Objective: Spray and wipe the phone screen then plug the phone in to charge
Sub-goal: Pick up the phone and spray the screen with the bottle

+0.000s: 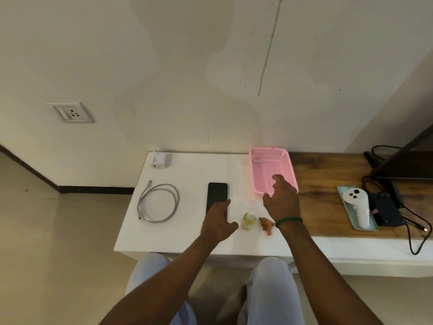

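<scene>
A black phone (217, 195) lies screen-up on the white tabletop (187, 174). My left hand (218, 221) hovers over the phone's near end with fingers loosely spread, holding nothing. A small yellow spray bottle (248, 220) stands just right of that hand. An orange crumpled cloth (266, 225) lies beside the bottle. My right hand (281, 200) is raised over the near edge of a pink basket (264, 158), fingers relaxed and empty. A coiled grey cable (158, 202) lies to the left. A white charger adapter (158, 160) sits at the back left.
A wall socket (71, 112) is on the wall to the left, above the floor. On the wooden surface to the right lie a white controller (357, 206) on a pale tray, black cables (414, 231), a dark device and a monitor base (403, 170).
</scene>
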